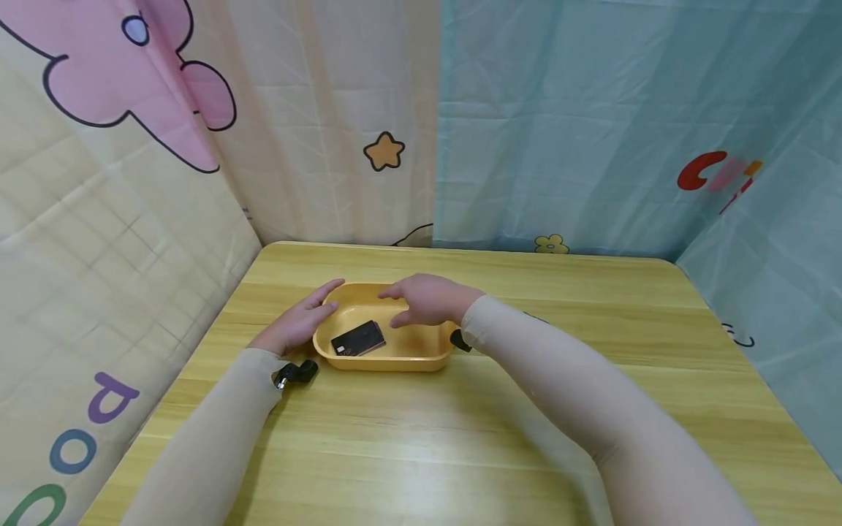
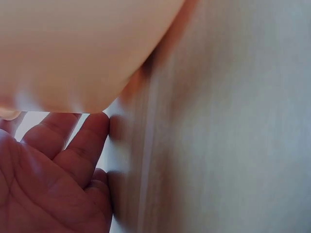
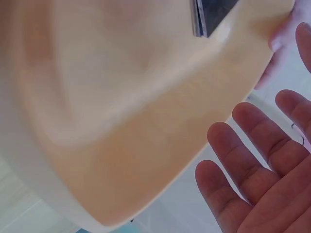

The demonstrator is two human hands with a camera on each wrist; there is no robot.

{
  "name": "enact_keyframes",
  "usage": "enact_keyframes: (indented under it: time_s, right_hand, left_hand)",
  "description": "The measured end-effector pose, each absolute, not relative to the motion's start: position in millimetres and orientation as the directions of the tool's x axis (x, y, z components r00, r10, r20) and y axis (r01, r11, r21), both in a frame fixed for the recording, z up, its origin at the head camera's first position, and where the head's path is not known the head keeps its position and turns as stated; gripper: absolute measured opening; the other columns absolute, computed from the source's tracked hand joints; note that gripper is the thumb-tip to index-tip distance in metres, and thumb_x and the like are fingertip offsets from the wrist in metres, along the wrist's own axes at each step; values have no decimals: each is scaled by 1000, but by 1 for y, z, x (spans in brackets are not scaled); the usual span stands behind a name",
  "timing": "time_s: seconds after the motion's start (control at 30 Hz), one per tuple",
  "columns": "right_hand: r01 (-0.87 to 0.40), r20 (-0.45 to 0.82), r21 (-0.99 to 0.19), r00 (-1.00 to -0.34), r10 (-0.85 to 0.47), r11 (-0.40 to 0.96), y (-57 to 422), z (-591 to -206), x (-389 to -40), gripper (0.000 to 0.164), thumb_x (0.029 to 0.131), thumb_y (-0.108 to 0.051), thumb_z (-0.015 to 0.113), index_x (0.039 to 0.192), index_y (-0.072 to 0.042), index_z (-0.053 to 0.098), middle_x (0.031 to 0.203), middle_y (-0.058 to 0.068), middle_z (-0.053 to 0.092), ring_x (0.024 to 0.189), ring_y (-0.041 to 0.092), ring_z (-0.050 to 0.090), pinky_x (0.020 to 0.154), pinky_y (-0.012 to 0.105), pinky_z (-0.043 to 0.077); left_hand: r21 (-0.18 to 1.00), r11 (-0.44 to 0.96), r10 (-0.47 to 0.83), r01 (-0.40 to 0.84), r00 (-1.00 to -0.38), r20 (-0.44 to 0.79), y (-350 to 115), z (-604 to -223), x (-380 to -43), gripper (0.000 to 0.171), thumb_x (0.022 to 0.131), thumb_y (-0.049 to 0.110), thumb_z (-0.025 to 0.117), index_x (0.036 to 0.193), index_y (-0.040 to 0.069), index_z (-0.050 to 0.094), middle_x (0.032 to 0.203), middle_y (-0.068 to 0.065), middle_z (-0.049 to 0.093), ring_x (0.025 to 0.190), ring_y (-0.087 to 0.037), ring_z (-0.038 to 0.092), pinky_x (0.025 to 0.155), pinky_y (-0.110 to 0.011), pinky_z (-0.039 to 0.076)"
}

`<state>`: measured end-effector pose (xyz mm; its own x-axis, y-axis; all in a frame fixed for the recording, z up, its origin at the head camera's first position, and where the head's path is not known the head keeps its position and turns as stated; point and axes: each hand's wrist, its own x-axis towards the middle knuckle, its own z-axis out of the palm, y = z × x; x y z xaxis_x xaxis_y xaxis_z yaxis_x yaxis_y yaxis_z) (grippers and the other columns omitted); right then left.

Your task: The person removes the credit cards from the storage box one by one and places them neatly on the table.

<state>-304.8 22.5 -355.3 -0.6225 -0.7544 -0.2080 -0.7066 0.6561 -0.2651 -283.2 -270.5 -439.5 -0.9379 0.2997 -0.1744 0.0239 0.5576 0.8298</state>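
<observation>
A yellow-orange plastic tray (image 1: 381, 364) with rounded corners lies on the wooden table. Inside it, toward the left, is a small stack of dark bank cards (image 1: 358, 339), the top one black with a pale chip-like square; the right wrist view shows the edge of the stack (image 3: 214, 17). My left hand (image 1: 299, 321) rests at the tray's left end, thumb over the rim and fairly straight fingers (image 2: 80, 145) along the outer wall, close to the tabletop. Above the tray's right part hovers my right hand (image 1: 430, 299), fingers spread and holding nothing, to the right of the cards.
The wooden table (image 1: 421, 438) extends around the tray on all sides. Printed curtains (image 1: 559, 131) hang behind the table and along both sides. Black wrist-worn devices (image 1: 299, 371) sit by both cuffs, close to the tray.
</observation>
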Motion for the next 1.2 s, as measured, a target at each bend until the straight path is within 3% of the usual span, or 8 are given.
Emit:
enact_keyframes:
  time_s: [0.13,0.4,0.8,0.97,1.2]
  right_hand:
    - [-695,-206,-274,-632,-747,664,19,-353,-308,63,101,-37,73,157,-18,51,158,4,55,143,25,55,124,44,38]
    - [-726,-222,-299,-579,-785,620,1,-360,-315,65,99,-34,75,157,-20,51,153,8,60,141,27,57,122,44,41]
    - [-678,-321,-373,-545,-774,633,-15,-383,-326,63,95,-22,80,153,-29,57,145,5,65,132,22,61,113,39,49]
    - [-651,-351,-390,-549,-759,651,-22,-393,-331,66,92,-21,82,152,-34,57,143,4,65,125,18,61,105,35,52]
    - [-690,-355,-361,-521,-776,628,-29,-403,-333,70,90,-22,85,153,-29,57,139,5,67,119,15,61,106,32,51]
  left_hand:
    - [833,553,307,23,-935,-178,-271,-440,-283,59,115,37,39,170,32,18,178,-13,12,162,-43,14,129,-63,17]
    - [845,535,309,17,-935,-177,-270,-440,-281,59,115,37,40,170,33,18,177,-13,12,161,-44,16,129,-64,16]
    - [840,542,296,11,-938,-179,-270,-442,-278,60,114,42,41,169,36,18,176,-16,16,156,-45,30,127,-61,26]
    - [835,550,297,16,-938,-178,-270,-441,-278,60,114,43,40,169,36,18,177,-15,15,158,-45,26,127,-62,23]
    - [821,571,283,16,-942,-179,-271,-443,-279,59,114,45,40,169,37,20,177,-14,15,160,-45,20,128,-66,17]
